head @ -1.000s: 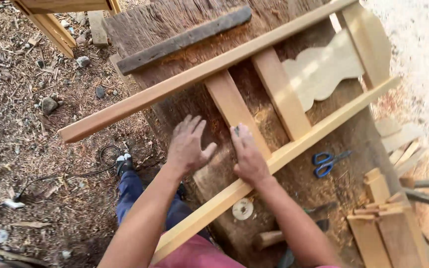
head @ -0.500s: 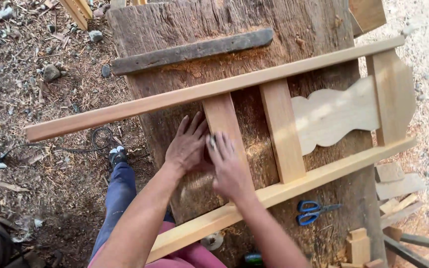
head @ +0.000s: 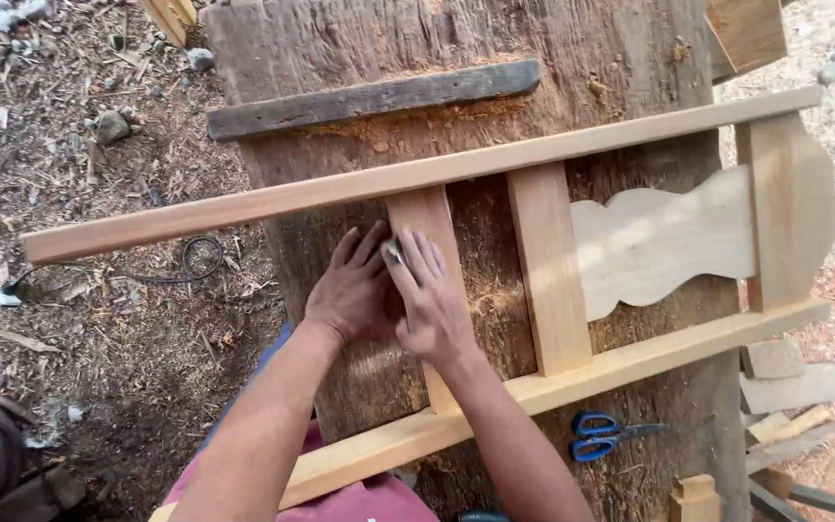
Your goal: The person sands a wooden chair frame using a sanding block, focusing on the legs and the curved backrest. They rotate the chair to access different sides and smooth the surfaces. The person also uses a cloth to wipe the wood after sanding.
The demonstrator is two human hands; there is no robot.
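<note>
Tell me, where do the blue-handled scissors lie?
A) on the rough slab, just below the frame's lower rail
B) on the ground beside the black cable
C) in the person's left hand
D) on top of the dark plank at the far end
A: the blue-handled scissors lie on the rough slab, just below the lower rail, clear of both hands.

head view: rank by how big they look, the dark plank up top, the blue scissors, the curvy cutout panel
1. Curvy cutout panel and dark plank: panel wider, plank longer, too close to rank.
2. Blue scissors, clearly smallest, though nearer the camera.
</note>
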